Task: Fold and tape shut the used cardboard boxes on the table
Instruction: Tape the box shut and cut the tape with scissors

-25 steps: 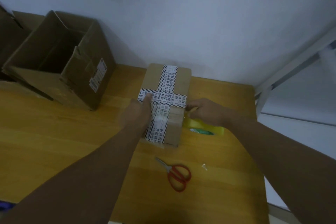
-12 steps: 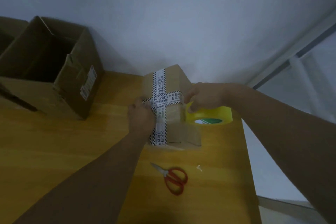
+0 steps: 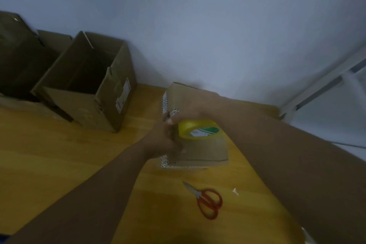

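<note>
A small brown cardboard box (image 3: pixel 200 150) with black-and-white printed tape stands on the wooden table (image 3: pixel 59 154), turned so a plain side faces up. My left hand (image 3: pixel 168 140) grips the box at its left edge. My right hand (image 3: pixel 190 113) holds a yellow tape roll (image 3: pixel 200 129) against the top of the box, just above my left hand. The fingers of both hands are blurred.
A large open cardboard box (image 3: pixel 87 85) stands at the back left, with another box (image 3: pixel 17 53) further left. Red-handled scissors (image 3: pixel 208 200) lie on the table in front of the small box. A white scrap (image 3: pixel 235 191) lies to their right. A white frame (image 3: pixel 316 85) stands right.
The small box has been rolled over, so its taped face now points left. My right hand moved the yellow roll left onto the box top. The view shifted right.
</note>
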